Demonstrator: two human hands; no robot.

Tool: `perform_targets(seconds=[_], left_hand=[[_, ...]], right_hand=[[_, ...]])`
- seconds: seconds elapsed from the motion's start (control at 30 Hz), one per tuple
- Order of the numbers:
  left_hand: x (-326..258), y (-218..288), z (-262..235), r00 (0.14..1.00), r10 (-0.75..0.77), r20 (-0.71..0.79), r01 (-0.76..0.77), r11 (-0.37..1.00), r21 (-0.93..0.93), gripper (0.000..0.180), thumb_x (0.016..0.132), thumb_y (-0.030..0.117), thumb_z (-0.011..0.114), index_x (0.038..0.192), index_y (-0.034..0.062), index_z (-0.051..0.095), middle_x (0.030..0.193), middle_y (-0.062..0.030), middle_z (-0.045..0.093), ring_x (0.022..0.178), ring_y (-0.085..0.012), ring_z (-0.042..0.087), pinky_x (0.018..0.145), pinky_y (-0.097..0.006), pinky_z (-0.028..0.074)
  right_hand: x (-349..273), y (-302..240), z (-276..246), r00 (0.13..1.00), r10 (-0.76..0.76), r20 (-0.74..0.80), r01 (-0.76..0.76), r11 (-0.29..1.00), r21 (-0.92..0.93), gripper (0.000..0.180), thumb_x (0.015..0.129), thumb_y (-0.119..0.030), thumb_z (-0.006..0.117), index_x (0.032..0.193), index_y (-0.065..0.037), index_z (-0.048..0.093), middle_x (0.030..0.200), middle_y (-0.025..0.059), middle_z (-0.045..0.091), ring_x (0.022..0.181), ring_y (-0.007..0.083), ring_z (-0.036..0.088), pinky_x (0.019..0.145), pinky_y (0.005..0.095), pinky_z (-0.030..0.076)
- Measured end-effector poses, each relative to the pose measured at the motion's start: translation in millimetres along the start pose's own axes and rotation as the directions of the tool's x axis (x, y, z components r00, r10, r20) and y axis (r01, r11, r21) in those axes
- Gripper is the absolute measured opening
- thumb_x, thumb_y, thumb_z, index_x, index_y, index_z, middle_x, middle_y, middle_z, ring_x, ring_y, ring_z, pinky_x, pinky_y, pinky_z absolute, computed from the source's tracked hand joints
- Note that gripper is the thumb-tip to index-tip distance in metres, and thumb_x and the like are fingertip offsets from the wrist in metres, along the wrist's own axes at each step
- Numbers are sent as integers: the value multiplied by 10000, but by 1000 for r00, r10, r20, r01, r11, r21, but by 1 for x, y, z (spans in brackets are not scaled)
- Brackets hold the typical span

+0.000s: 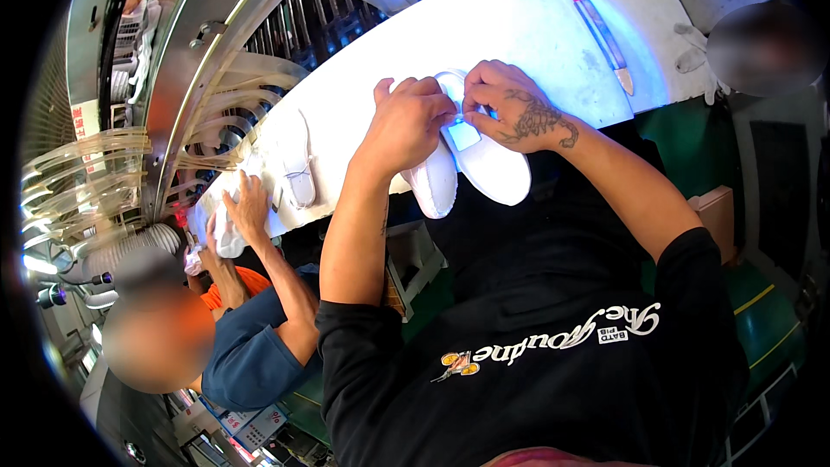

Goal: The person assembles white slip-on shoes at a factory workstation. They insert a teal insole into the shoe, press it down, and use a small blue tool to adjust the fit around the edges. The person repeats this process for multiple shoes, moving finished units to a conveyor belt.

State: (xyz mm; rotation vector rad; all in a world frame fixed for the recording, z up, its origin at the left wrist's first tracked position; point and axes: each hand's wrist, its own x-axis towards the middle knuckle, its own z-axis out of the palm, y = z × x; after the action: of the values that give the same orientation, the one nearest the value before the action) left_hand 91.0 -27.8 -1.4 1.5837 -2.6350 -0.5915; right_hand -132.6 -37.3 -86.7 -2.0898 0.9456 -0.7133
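Note:
A pair of white shoes sits side by side at the near edge of the worktable, toes toward me: the left shoe (432, 186) and the right shoe (499, 171). My left hand (408, 123) is over them, thumb and fingers pinched together by the shoe openings. Close beside it, my right hand (510, 105) is also closed in a pinch, near the tongue of the right shoe. Whatever lies between the fingertips of either hand is too small and washed out by the bright bluish light to name.
On the white worktable (519, 17) lie another white shoe (298, 169) to the left and a long, thin tool with a red end (605, 43) at the right. A co-worker at the left handles a white shoe (229, 238). A white glove (694, 56) shows at the far right.

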Motion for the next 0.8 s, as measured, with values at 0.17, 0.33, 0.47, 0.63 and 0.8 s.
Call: perform_targets(seconds=[0.17, 0.33, 0.47, 0.63, 0.8], left_hand=[[2, 2, -2, 1000, 5, 15, -5, 1000, 1, 200, 895, -20, 702, 982, 108, 829, 1015, -59, 708, 1108, -311, 656, 1165, -671, 360], [5, 5, -3, 998, 5, 62, -9, 997, 72, 182, 902, -11, 708, 973, 106, 828, 1024, -67, 711, 1109, -321, 648, 1184, -666, 362], [4, 3, -1, 998, 3, 59, -7, 998, 68, 174, 904, -6, 711, 964, 112, 823, 1032, -70, 717, 1121, -320, 649, 1190, -659, 362], [11, 3, -1, 995, -29, 100, 20, 995, 94, 123, 929, 49, 726, 963, 121, 820, 1071, -58, 735, 1153, -305, 653, 1186, -641, 363], [6, 7, 2, 996, -68, -49, 73, 993, 97, 108, 926, 86, 763, 1026, 99, 800, 1094, -110, 734, 1158, -342, 652, 1167, -595, 390]], right_hand=[[1, 0, -1, 1000, 9, 4, -9, 1000, -28, 160, 1008, -249, 762, 1021, -91, 771, 1198, 59, 635, 1186, 240, 599, 1097, 419, 452], [3, -2, -5, 1000, 8, 28, -8, 1000, -17, 137, 991, -223, 770, 996, -87, 756, 1172, 55, 614, 1163, 245, 586, 1057, 414, 463], [1, -3, -3, 1000, 3, 11, -2, 1000, -9, 122, 986, -207, 776, 995, -87, 758, 1163, 55, 605, 1154, 248, 580, 1043, 410, 466], [2, -1, 4, 999, -17, -29, 16, 999, -47, 116, 979, -192, 795, 1012, -82, 776, 1172, 62, 607, 1161, 254, 582, 1052, 410, 469], [1, 1, 3, 999, 9, -33, -9, 1000, 5, 222, 962, -204, 821, 1129, -66, 770, 1186, 95, 604, 1155, 274, 604, 1033, 412, 510]])
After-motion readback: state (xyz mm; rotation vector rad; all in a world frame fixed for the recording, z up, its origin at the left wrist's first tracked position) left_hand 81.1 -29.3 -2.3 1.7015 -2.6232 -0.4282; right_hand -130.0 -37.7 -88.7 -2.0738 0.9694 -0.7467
